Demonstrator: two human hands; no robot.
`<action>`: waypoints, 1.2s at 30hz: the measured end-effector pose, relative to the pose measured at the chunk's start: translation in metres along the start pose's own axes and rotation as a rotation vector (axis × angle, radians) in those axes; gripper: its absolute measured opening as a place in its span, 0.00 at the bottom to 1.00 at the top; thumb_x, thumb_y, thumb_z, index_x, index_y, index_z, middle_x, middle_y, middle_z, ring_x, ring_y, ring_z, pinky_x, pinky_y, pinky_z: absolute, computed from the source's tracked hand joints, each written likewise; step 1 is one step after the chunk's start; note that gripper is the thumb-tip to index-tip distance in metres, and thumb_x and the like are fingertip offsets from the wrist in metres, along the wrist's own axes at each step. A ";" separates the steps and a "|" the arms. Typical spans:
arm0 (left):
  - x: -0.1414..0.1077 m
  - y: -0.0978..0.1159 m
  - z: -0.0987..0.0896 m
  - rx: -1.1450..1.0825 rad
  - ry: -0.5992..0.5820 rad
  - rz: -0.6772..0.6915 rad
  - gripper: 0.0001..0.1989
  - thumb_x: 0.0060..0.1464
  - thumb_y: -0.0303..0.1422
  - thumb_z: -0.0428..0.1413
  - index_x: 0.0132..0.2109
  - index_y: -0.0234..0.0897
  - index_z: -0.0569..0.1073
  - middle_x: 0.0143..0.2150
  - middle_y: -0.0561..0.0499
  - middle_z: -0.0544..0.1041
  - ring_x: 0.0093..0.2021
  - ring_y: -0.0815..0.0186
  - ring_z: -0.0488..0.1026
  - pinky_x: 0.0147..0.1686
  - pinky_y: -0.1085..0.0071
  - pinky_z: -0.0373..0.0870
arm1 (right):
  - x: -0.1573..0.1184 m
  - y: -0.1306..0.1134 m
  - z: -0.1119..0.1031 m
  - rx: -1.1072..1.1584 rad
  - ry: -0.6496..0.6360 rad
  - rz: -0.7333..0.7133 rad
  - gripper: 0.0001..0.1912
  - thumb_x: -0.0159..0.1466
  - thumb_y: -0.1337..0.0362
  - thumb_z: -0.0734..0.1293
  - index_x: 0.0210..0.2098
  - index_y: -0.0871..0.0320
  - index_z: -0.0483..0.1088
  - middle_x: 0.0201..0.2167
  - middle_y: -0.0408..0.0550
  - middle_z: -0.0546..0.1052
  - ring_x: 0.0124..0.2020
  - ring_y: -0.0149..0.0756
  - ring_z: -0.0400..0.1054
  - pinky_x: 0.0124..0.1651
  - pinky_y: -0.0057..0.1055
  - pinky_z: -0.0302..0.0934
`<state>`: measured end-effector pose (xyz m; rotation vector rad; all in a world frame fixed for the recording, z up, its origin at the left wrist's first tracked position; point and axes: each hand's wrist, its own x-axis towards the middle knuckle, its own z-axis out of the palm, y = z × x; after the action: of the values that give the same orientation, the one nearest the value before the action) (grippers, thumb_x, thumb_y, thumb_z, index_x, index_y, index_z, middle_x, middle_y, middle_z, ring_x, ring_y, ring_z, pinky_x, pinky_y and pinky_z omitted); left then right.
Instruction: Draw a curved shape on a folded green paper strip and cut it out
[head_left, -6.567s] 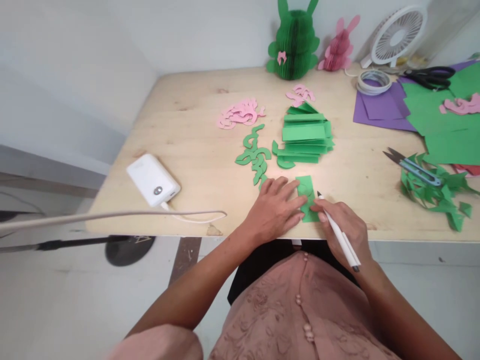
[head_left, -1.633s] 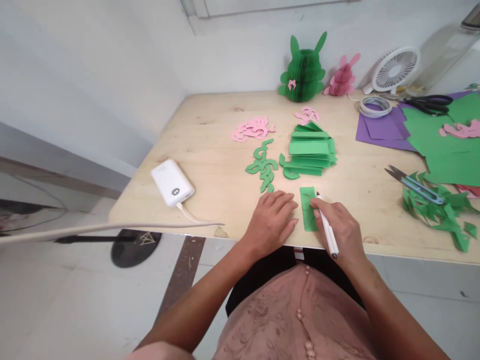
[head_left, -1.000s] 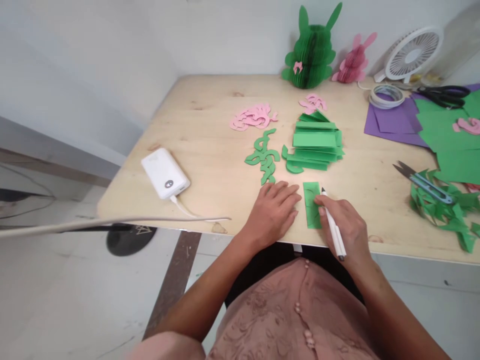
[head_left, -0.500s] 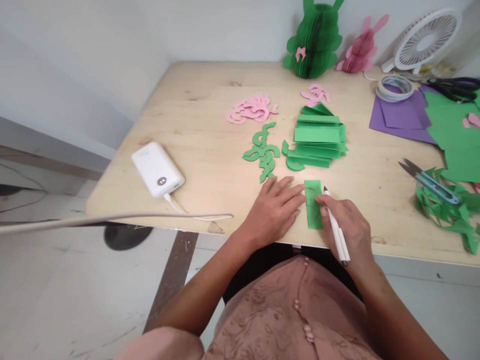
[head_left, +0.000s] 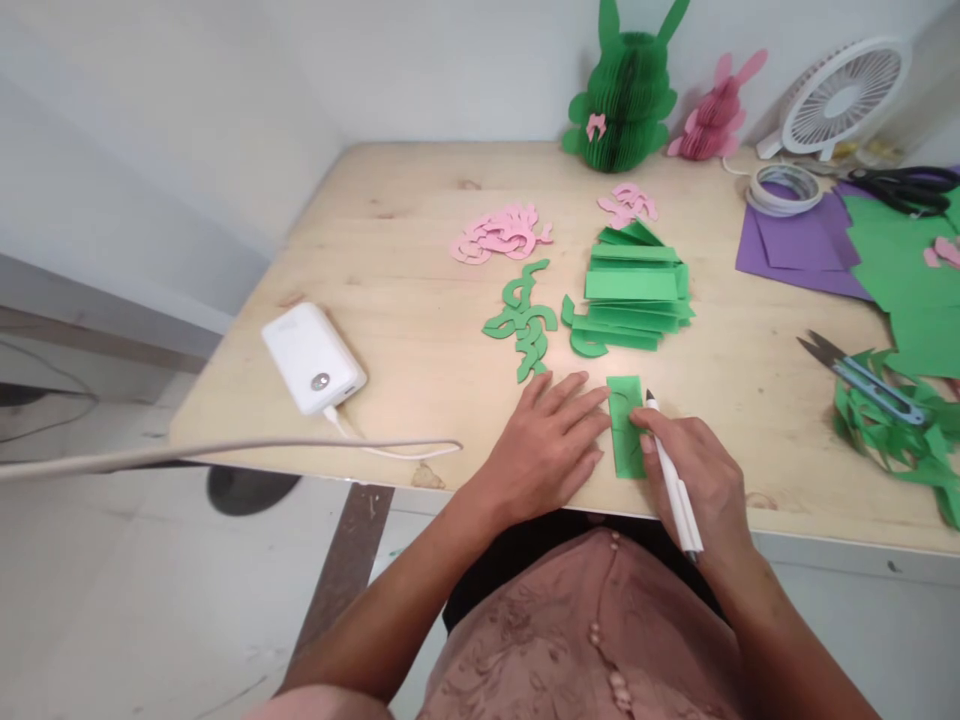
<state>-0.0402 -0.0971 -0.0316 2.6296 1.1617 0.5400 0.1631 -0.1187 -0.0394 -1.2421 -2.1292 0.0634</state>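
A small green paper strip (head_left: 624,440) with thin dark pen lines lies near the table's front edge. My left hand (head_left: 551,440) rests flat beside it, fingers spread and fingertips at its left edge. In my right hand (head_left: 701,475) is a white pen (head_left: 679,500), its dark tip just right of the strip's upper part; a fingertip touches the strip. Beyond my left hand lie curved green paper cutouts (head_left: 525,320). Folded green paper strips (head_left: 631,285) are piled past the strip, with a curved green piece (head_left: 587,345) at their left.
Scissors (head_left: 862,375) lie on green scraps (head_left: 892,440) at right. Behind are purple paper (head_left: 810,245), a tape roll (head_left: 784,190), black-handled scissors (head_left: 904,188), a fan (head_left: 840,100) and green (head_left: 628,100) and pink (head_left: 716,120) paper rabbits. Pink cutouts (head_left: 502,235) and a cabled power bank (head_left: 311,355) lie left.
The camera view has tilted up slightly, so everything sits lower in the picture. Both hands, the pen and the strip keep nearly the same places on the table.
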 end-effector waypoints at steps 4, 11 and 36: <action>0.001 -0.004 -0.004 -0.048 -0.038 0.029 0.16 0.63 0.36 0.46 0.53 0.38 0.71 0.65 0.48 0.65 0.67 0.53 0.55 0.64 0.48 0.48 | -0.001 0.001 0.000 0.007 -0.007 -0.002 0.20 0.64 0.74 0.63 0.56 0.59 0.66 0.40 0.53 0.79 0.37 0.40 0.70 0.39 0.36 0.67; 0.002 -0.006 -0.005 -0.064 -0.074 0.035 0.16 0.61 0.37 0.48 0.52 0.38 0.71 0.65 0.47 0.64 0.67 0.53 0.53 0.65 0.48 0.48 | -0.001 0.001 0.001 0.003 0.006 -0.007 0.21 0.64 0.74 0.62 0.56 0.58 0.66 0.40 0.53 0.79 0.36 0.40 0.71 0.39 0.36 0.67; 0.003 -0.005 -0.002 -0.022 -0.112 0.019 0.16 0.62 0.39 0.47 0.54 0.39 0.69 0.65 0.48 0.64 0.67 0.51 0.52 0.65 0.46 0.45 | -0.001 -0.001 0.001 0.014 0.009 -0.007 0.21 0.63 0.75 0.63 0.56 0.60 0.66 0.40 0.54 0.79 0.36 0.40 0.70 0.39 0.34 0.66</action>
<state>-0.0424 -0.0918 -0.0305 2.6180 1.0919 0.4005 0.1625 -0.1197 -0.0400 -1.2239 -2.1218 0.0695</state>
